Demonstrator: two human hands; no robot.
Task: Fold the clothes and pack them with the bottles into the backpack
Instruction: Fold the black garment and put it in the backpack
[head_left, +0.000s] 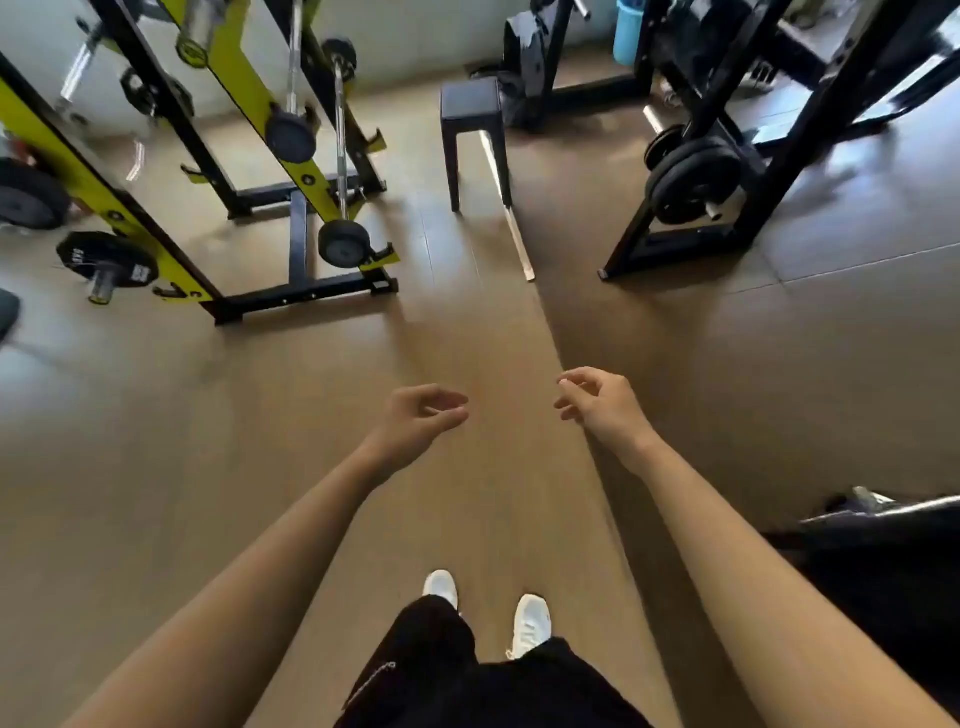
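The person stands on the brown floor (260, 467) of a gym with both bare arms stretched forward. The left hand (421, 415) hangs in the air, its fingers (447, 400) loosely curled and slightly apart, holding nothing. The right hand (602, 402) is just across from it at about the same height, its fingers (576, 376) likewise loosely bent, clamped on nothing. The two hands are near each other but do not touch.

The clothes, bottles and backpack are not in sight from this spot. A dark shape (883, 571) at the lower right, with a metal bar across its top, may be a bench, though it is too shadowed to tell.

Below the arms are black trousers (441, 665) and white shoes (530, 621). Ahead stands a black stool (471, 111), between a yellow-and-black rack (244, 88) on the left and a black rack (779, 130) hung with weight plates (693, 176) on the right.
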